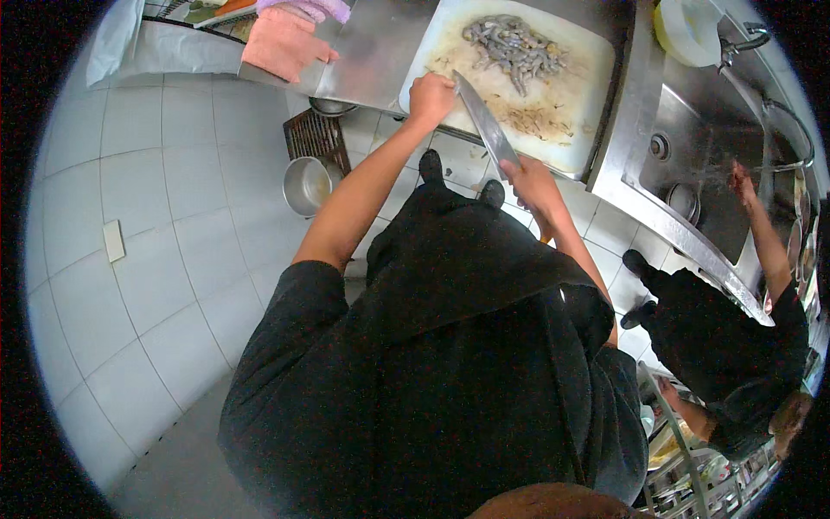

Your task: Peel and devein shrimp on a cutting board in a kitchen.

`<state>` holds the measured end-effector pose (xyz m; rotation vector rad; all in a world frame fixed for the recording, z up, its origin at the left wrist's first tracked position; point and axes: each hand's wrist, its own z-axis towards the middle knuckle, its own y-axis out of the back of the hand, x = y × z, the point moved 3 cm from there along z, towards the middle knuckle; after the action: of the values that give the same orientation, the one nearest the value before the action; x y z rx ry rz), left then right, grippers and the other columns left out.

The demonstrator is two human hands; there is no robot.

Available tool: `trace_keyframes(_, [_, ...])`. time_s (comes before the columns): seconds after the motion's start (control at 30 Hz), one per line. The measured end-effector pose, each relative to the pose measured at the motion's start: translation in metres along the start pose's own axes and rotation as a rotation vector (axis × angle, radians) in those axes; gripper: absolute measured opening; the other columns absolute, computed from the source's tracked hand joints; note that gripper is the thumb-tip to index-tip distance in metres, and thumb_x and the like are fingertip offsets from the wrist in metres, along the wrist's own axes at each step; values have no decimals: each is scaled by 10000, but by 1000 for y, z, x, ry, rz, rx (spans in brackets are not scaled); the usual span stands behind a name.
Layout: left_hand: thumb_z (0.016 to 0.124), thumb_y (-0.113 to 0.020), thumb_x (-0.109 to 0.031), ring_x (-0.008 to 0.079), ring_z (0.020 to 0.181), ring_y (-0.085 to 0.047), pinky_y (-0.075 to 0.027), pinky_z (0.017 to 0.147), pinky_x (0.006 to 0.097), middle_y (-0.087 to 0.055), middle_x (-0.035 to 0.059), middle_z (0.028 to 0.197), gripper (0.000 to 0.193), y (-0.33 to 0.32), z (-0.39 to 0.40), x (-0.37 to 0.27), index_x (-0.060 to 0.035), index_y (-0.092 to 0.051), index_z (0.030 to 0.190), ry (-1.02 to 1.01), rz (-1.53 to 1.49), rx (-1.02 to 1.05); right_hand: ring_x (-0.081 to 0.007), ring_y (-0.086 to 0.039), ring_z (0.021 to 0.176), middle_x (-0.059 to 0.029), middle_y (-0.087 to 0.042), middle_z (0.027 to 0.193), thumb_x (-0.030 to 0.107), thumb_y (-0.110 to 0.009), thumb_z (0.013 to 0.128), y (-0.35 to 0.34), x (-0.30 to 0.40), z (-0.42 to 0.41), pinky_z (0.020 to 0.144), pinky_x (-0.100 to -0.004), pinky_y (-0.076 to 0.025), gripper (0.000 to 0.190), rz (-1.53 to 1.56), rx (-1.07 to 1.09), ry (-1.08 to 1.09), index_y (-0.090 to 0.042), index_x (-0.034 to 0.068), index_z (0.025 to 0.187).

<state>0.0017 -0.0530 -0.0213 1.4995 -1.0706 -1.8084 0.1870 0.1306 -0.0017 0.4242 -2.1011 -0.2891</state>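
My right hand [535, 185] grips the handle end of a large knife [486, 123], whose long blade reaches up and left over the near edge of a white cutting board [593, 78]. Close to the blade's tip is my left hand [433, 97], its fingers curled at the board's left side; whether they pinch something small I cannot tell. A heap of peeled raw shrimp [515, 48] lies on the upper part of the board. Nearer to me, thin brownish scraps [535, 122] are scattered over its surface.
Right of the board is a steel sink [700, 130] with a yellow-green bowl [687, 29] at its top. A co-worker's hand [742, 181] is over the sink. A pink cloth [282, 42] lies on the counter's left. Below stand a metal pot [311, 186] and a dark crate [318, 136].
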Motion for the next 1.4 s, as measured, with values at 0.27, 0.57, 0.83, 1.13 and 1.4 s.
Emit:
trace_keyframes(0.27, [729, -651, -101, 344, 776, -679, -546, 786, 391, -704, 146, 825, 133, -3, -7, -2, -93, -766, 795, 193, -106, -95, -329, -644, 546, -221, -632, 661, 408, -527, 938, 4, -5, -25, 603, -431, -509, 492, -82, 49, -100, -622, -63, 833])
trace_keyframes(0.57, [755, -687, -163, 302, 737, -693, -548, 721, 364, -702, 154, 806, 146, 1, -6, 5, -114, -765, 868, 180, -108, -84, -434, -639, 802, -267, -648, 787, 412, -557, 919, 21, -9, -60, 743, -479, -477, 467, -208, 50, -116, -647, -36, 825])
trace_keyframes(0.83, [743, -572, -4, 321, 1045, -561, -474, 902, 403, -552, 133, 1053, 372, 10, 18, -10, -124, -711, 1067, -376, 227, 265, -447, -628, 838, -270, -650, 824, 385, -570, 904, 26, -2, -56, 770, -499, -478, 423, -255, -80, -75, -658, -25, 845])
trace_keyframes(1.13, [758, -628, -71, 328, 981, -579, -474, 866, 399, -569, 155, 955, 185, 9, 34, 4, -66, -697, 929, -451, 141, 279, -451, -627, 843, -260, -656, 828, 385, -576, 906, 20, 12, -48, 765, -514, -480, 399, -357, -167, -47, -666, -3, 872])
trace_keyframes(1.4, [753, -647, -113, 337, 867, -620, -492, 784, 419, -635, 167, 885, 102, 49, 77, 8, -44, -671, 824, -383, 81, 310, -441, -628, 858, -261, -657, 854, 363, -570, 901, 21, 22, -55, 779, -513, -476, 368, -347, -205, -150, -670, 12, 853])
